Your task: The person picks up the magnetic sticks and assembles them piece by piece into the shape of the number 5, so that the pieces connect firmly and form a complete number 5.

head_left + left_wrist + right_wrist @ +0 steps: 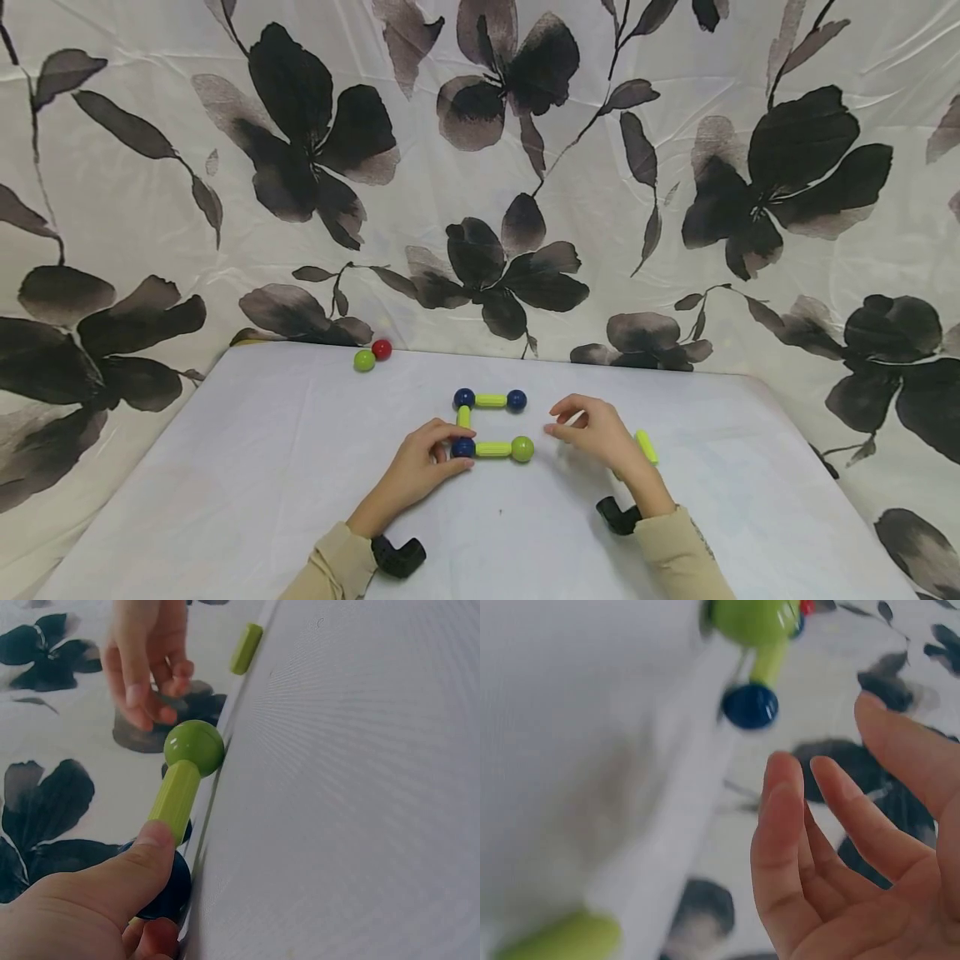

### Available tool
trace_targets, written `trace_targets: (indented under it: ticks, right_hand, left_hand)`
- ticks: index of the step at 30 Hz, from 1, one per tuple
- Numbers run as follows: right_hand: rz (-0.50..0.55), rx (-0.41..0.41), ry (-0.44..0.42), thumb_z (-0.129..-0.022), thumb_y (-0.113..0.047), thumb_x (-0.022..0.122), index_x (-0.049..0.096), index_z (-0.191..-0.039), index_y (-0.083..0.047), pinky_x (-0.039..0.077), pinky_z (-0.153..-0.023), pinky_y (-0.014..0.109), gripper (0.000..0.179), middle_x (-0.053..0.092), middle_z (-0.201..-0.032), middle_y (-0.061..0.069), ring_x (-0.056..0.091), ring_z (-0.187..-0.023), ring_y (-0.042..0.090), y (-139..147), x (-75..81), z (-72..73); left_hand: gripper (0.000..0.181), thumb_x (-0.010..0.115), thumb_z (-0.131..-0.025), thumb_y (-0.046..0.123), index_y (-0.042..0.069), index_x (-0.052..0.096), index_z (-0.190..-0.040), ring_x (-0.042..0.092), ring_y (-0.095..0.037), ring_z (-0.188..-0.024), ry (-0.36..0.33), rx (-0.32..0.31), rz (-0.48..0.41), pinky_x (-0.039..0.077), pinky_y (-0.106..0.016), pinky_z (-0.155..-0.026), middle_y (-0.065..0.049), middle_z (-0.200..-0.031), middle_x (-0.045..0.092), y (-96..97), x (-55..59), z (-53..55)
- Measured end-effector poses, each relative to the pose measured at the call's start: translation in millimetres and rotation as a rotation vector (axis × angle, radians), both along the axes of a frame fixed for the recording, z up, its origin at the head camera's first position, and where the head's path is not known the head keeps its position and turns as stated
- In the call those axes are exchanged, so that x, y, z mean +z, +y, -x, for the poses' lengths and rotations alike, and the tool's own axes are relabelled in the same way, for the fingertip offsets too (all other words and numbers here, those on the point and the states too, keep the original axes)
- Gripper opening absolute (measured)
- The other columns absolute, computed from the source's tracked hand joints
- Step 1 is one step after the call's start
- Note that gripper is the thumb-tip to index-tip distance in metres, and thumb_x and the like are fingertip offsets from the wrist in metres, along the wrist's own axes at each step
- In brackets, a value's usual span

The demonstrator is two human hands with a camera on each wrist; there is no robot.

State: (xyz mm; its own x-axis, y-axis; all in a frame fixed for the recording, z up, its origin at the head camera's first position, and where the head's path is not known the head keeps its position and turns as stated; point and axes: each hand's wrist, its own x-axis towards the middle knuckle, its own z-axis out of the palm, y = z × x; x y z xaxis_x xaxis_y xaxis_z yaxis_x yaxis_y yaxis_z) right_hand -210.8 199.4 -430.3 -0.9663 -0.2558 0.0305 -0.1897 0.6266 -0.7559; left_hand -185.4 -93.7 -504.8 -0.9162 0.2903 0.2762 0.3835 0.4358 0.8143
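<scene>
An open-sided shape of balls and yellow-green rods lies on the white table (247, 467). My left hand (418, 460) holds its near corner, a dark blue ball (463, 447), between thumb and fingers. From there a rod (493, 449) runs right to a green ball (522, 449), and another rod (464, 417) runs back to a second blue ball (464, 398). A far rod (491, 400) ends in a third blue ball (517, 401). Right of the shape, my right hand (596, 429) hovers with loosely bent fingers, holding nothing, as the right wrist view also shows.
A loose yellow-green rod (646, 447) lies beside the right wrist; something similar is mostly hidden under that arm. At the back left, a green ball (364, 360) sits by a red ball (382, 349). Flowered cloth (637, 167) hangs behind the table.
</scene>
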Motion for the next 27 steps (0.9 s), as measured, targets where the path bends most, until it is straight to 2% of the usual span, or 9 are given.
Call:
trace_targets:
  ticks: [3, 6, 10, 15, 20, 27]
  right_hand:
    - [-0.086, -0.052, 0.065, -0.087, -0.019, 0.077, 0.071, -0.103, -0.005, 0.046, -0.062, 0.031, 0.021, 0.065, -0.086, 0.001, 0.056, -0.069, 0.015, 14, 11.0, -1.2]
    - [-0.154, -0.069, 0.103, -0.089, -0.019, 0.074, 0.07, -0.103, -0.004, 0.046, -0.064, 0.033, 0.021, 0.064, -0.085, 0.002, 0.056, -0.07, 0.016, 30, 18.6, -3.7]
    - [-0.252, -0.111, 0.145, -0.089, -0.018, 0.073, 0.069, -0.102, -0.002, 0.045, -0.063, 0.033, 0.021, 0.062, -0.08, 0.003, 0.055, -0.068, 0.016, 47, 19.7, -8.9]
    - [-0.344, -0.147, 0.099, -0.089, -0.018, 0.074, 0.068, -0.103, 0.0, 0.042, -0.057, 0.033, 0.024, 0.057, -0.073, 0.004, 0.05, -0.062, 0.018, 57, 7.8, -18.7]
    - [-0.361, -0.142, 0.019, -0.085, -0.013, 0.077, 0.068, -0.101, -0.001, 0.04, -0.055, 0.031, 0.022, 0.053, -0.068, 0.002, 0.048, -0.059, 0.016, 59, -10.5, -24.7]
    - [-0.312, -0.138, 0.071, -0.083, -0.008, 0.078, 0.068, -0.096, -0.001, 0.038, -0.055, 0.031, 0.018, 0.051, -0.068, 0.001, 0.045, -0.06, 0.016, 59, -19.6, -27.1]
  left_hand:
    - [0.036, 0.083, -0.082, 0.023, 0.021, 0.072, -0.117, 0.049, -0.009, -0.067, 0.005, 0.001, -0.001, 0.042, -0.023, -0.059, 0.009, -0.093, 0.057, 0.0, -0.5, 0.4]
    - [0.036, 0.083, -0.082, 0.023, 0.022, 0.072, -0.116, 0.049, -0.009, -0.066, 0.001, 0.005, 0.0, 0.042, -0.023, -0.059, 0.009, -0.093, 0.057, -0.3, -0.8, 0.3]
    - [0.036, 0.083, -0.082, 0.024, 0.023, 0.072, -0.116, 0.048, -0.008, -0.067, 0.004, 0.007, 0.005, 0.042, -0.023, -0.059, 0.009, -0.093, 0.057, -0.4, -2.1, 0.5]
    - [0.037, 0.083, -0.082, 0.023, 0.024, 0.072, -0.116, 0.049, -0.009, -0.067, 0.003, 0.011, 0.007, 0.042, -0.023, -0.06, 0.01, -0.093, 0.057, -0.1, -1.2, 0.7]
    - [0.037, 0.083, -0.082, 0.023, 0.025, 0.072, -0.116, 0.049, -0.009, -0.067, -0.004, 0.014, 0.006, 0.042, -0.023, -0.06, 0.009, -0.092, 0.057, -0.3, -1.3, 0.5]
    - [0.036, 0.083, -0.082, 0.024, 0.025, 0.072, -0.116, 0.049, -0.008, -0.066, -0.007, 0.012, 0.003, 0.042, -0.023, -0.059, 0.01, -0.093, 0.057, 0.0, -1.5, 0.3]
